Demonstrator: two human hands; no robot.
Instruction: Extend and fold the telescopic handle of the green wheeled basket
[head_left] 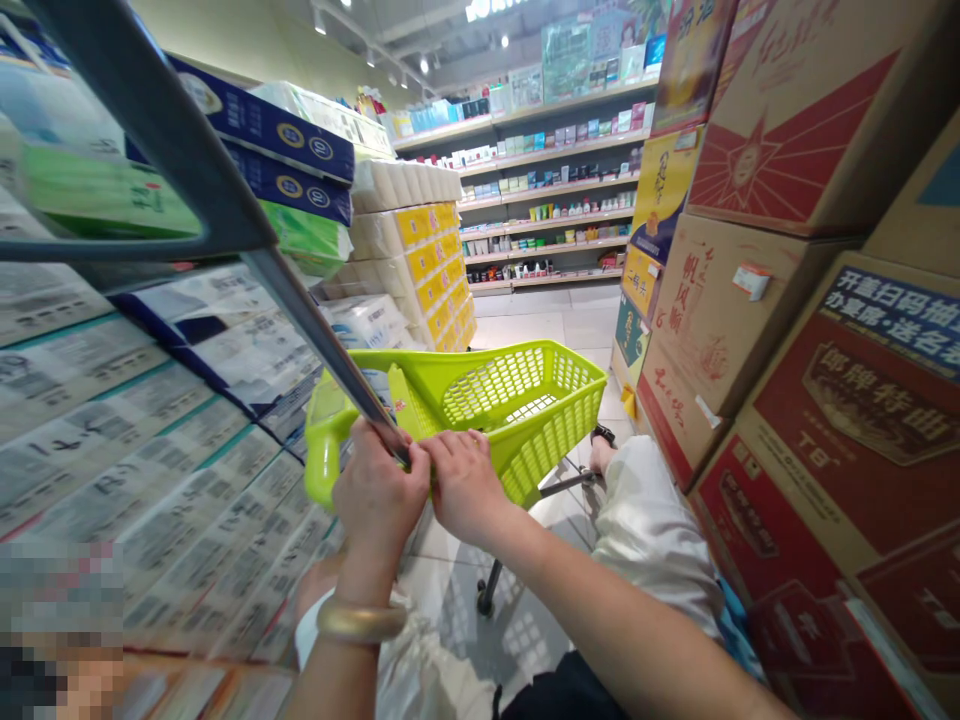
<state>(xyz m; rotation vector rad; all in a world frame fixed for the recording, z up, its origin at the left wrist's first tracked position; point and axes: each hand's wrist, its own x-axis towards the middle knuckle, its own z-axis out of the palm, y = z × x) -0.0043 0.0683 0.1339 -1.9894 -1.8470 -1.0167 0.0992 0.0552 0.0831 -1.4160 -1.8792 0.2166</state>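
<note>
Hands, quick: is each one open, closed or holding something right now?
Left hand: closed around the lower end of the gray pole.
Right hand: curled beside the left thumb; whether it grips anything cannot be told.

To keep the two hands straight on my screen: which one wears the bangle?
The left hand, wrapped around the grey bar: the gold-coloured bangle circles that forearm. The right hand, close beside it, has a bare forearm.

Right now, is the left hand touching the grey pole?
Touching. The head view shows the left hand closed around the lower visible end of the grey pole, no gap between them.
</note>
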